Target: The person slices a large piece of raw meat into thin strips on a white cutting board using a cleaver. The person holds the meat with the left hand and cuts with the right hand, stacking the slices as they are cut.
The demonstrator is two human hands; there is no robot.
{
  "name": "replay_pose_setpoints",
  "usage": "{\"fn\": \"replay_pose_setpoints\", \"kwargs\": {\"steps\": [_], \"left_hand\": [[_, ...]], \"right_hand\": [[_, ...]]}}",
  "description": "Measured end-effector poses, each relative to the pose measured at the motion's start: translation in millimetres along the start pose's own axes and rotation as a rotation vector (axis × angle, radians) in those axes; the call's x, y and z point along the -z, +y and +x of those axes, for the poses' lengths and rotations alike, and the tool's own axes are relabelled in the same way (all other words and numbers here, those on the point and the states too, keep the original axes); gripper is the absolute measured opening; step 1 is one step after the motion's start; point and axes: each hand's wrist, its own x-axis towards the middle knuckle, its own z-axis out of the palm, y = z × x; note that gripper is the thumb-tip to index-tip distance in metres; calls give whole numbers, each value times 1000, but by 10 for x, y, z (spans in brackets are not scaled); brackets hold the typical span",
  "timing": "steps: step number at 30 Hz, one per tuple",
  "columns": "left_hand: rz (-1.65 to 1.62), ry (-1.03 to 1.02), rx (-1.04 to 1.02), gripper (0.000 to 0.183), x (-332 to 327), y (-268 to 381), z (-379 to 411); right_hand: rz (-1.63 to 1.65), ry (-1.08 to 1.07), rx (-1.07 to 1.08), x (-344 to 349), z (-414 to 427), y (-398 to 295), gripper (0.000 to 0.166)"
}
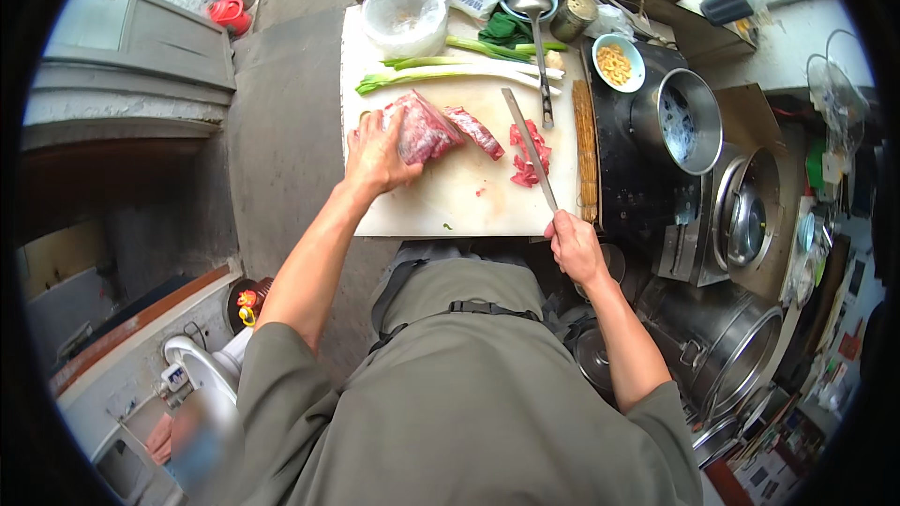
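Note:
My left hand [377, 154] grips the left side of a large piece of raw meat [430, 132], fingers over its top and thumb along the near side. The meat lies on a white cutting board [422, 207]. Beside it rests a narrow strip of raw meat [476, 132], apart from my fingers. In my right hand [578, 247] is the handle of a knife, whose long blade [529, 144] slants away from me, edge-on. Small slices of raw meat [522, 172] lie around and below the blade; whether it touches them I cannot tell.
Scallions [450, 77], a plastic-lined bowl [404, 17] and a ladle [541, 63] occupy the board's far side. To the right are a bundle of thin sticks [585, 151], a bowl of yellowish pieces [617, 65] and a steel pot [688, 123] on a black surface.

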Motion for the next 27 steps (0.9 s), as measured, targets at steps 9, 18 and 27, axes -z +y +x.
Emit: {"fn": "replay_pose_setpoints", "kwargs": {"steps": [9,18,27], "left_hand": [[221,30,-843,50,-279,613,596],[-26,190,-996,41,-853,292,23],[-477,312,-83,84,-1155,938,-243]], "right_hand": [[-98,232,59,-121,-661,41,49],[7,290,-28,-244,-863,91,54],[-6,-13,-202,-157,-531,451,54]]}}
